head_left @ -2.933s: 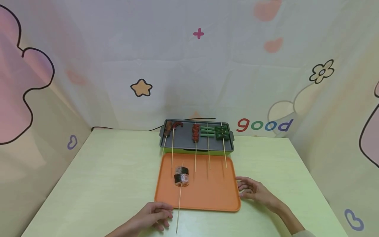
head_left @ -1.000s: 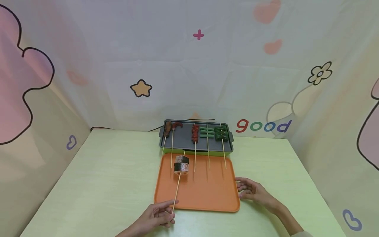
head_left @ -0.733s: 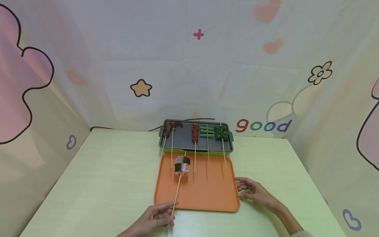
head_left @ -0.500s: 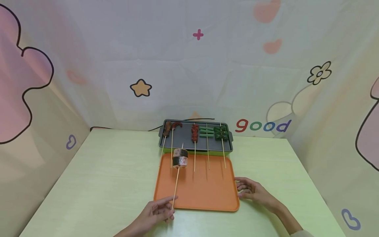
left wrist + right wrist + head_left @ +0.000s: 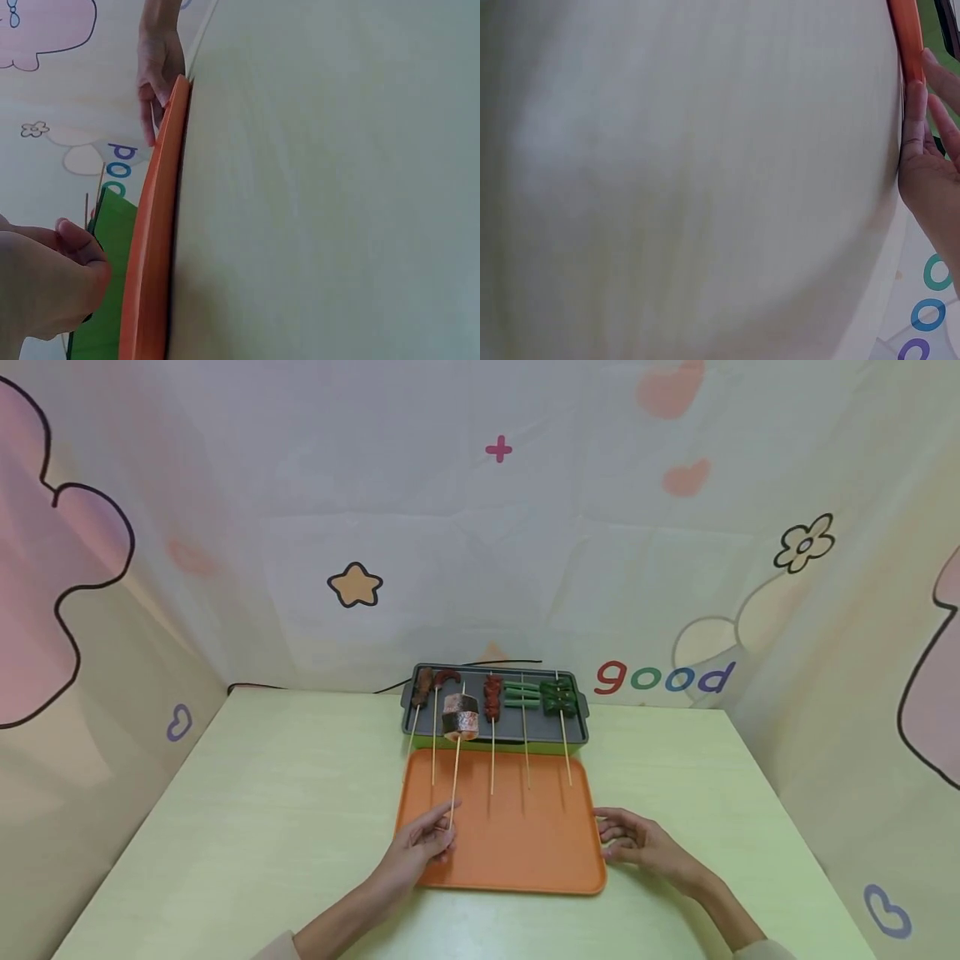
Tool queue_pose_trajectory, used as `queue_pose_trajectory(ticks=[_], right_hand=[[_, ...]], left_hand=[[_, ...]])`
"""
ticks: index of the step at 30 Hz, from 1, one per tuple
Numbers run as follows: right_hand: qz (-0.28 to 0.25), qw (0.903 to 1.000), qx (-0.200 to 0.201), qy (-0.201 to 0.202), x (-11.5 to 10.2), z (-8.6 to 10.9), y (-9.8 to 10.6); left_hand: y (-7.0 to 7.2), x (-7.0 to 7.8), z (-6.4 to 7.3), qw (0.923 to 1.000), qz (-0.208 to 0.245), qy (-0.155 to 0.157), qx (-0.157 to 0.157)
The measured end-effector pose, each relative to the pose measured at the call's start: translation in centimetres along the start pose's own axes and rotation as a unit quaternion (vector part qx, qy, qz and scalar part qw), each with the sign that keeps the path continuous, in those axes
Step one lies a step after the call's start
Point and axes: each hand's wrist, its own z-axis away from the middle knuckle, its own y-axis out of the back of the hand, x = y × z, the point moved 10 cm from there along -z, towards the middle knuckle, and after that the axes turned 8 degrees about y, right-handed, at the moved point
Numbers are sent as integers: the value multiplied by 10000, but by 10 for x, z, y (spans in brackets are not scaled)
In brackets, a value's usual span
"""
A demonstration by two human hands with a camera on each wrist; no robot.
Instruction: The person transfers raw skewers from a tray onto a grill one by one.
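In the head view my left hand [image 5: 422, 850] pinches the stick of a skewer [image 5: 461, 718] with two thick chunks banded in black and pinkish white. Its chunks overlap the front of a dark grill pan [image 5: 514, 723], in the gap between two skewers; whether they touch the pan I cannot tell. My right hand [image 5: 651, 850] rests its fingertips against the right edge of an orange tray [image 5: 540, 852], fingers loosely extended. The left wrist view shows my left hand [image 5: 56, 274] beside the tray's side wall [image 5: 154, 247]; the skewer there is mostly hidden.
Across the grill lie a brown skewer [image 5: 423, 687], a curled red skewer [image 5: 448, 677], a red chunk skewer [image 5: 492, 695], a green bean-like skewer [image 5: 521, 700] and a dark green skewer [image 5: 558, 697]. Their sticks extend over the tray. A patterned cloth [image 5: 420, 635] hangs behind the table [image 5: 300, 768].
My left hand has taken hold of the banded skewer, raised it off the tray and moved it forward to the grill. My right hand has stayed at the tray's edge.
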Motion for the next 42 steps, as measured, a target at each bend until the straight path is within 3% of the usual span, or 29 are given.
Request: queue_pose_trajectory(ticks=[7,15,22,35,42], right_hand=[[4,10000,-12,34,-1,-2,1],[-38,10000,18,41,1,1,-1],[-48,9999,52,-121,3,2,-1],[12,9999,77,-79,3,1,-1],[-4,10000,30,16,4,-1,0]], left_hand=[[3,12,-29,9995,196,-139,211],[6,11,-47,9989,315,51,335],[5,12,-48,9983,397,79,430],[2,16,-46,9969,382,-260,636],[5,14,-40,9972,201,-157,701]])
